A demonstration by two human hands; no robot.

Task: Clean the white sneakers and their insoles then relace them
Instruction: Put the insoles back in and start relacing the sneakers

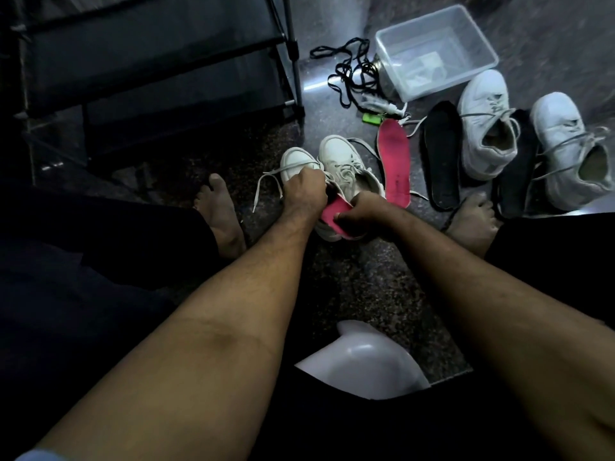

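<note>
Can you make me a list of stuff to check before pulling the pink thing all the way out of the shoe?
1. Left hand holds the sneaker steady: ok, it grips the shoe at its laces.
2. Right hand has the pink insole: ok, fingers pinch its heel end.
3. Insole free of the shoe: not ok, its front is still inside.
4. Laces loose enough: cannot tell, the hand hides them.
5. Spot to lay it down: ok, the other pink insole lies on the floor beside the pair.
6. Water in the clear tub: cannot tell.
</note>
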